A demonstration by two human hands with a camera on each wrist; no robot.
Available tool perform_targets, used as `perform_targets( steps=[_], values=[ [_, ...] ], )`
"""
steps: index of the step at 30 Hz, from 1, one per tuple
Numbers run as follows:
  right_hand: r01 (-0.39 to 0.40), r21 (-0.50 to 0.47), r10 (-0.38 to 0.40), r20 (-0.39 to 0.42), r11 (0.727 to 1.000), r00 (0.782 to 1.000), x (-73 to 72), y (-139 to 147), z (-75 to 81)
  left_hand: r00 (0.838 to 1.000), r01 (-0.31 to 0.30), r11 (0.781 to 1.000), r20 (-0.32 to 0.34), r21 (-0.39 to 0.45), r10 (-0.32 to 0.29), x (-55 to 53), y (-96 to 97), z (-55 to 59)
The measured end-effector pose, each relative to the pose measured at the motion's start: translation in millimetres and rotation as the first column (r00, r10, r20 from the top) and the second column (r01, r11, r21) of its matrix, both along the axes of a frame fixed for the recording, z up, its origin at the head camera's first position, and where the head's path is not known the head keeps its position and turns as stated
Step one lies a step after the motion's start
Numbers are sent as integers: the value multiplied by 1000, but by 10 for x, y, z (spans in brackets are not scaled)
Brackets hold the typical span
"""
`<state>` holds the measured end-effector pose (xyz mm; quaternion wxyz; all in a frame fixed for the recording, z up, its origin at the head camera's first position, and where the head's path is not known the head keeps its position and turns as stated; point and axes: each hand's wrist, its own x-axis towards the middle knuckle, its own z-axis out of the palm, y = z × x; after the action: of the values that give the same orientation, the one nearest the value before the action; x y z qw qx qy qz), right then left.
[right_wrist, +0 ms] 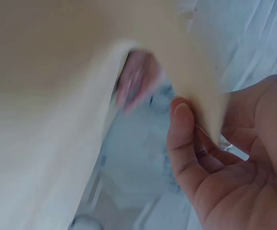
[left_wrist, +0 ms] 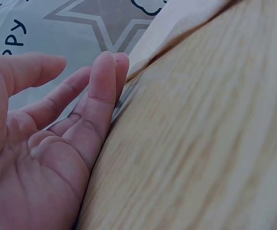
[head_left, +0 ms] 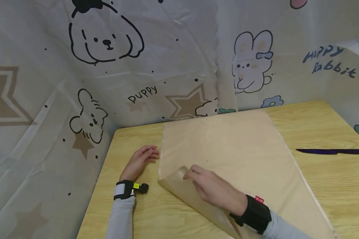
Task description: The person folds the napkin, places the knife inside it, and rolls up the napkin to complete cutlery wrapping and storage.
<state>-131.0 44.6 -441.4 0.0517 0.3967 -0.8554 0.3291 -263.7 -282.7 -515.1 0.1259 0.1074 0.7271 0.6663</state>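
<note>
A beige cloth lies spread over the wooden table, its near-left corner lifted and turned over. My right hand pinches that corner between thumb and fingers. In the right wrist view, the held cloth corner sticks out between thumb and fingertips, slightly blurred. On the table just left of the cloth's edge rests my left hand, holding nothing. The left wrist view shows its fingers loosely bent, close to the cloth's edge.
A dark purple knife lies on the wooden table right of the cloth. Behind and to the left, a printed curtain with cartoon animals and stars hangs against the table's edges.
</note>
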Motion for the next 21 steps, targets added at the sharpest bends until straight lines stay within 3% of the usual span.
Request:
perform_targets(
  steps=[7,15,21],
  values=[
    [192,-7,-192,-9,981,981,-447,738,91,1000,9,1000,-1,21,-9,-8,-12,-2],
    [295,26,-295,-3,955,956,-1043,1455,-24,1000,-17,1000,-5,-4,17,39,-33,-11],
    [422,-3,-420,111,906,901,-1407,1936,-78,1000,-4,1000,-20,14,4,23,-23,-6]
  ],
)
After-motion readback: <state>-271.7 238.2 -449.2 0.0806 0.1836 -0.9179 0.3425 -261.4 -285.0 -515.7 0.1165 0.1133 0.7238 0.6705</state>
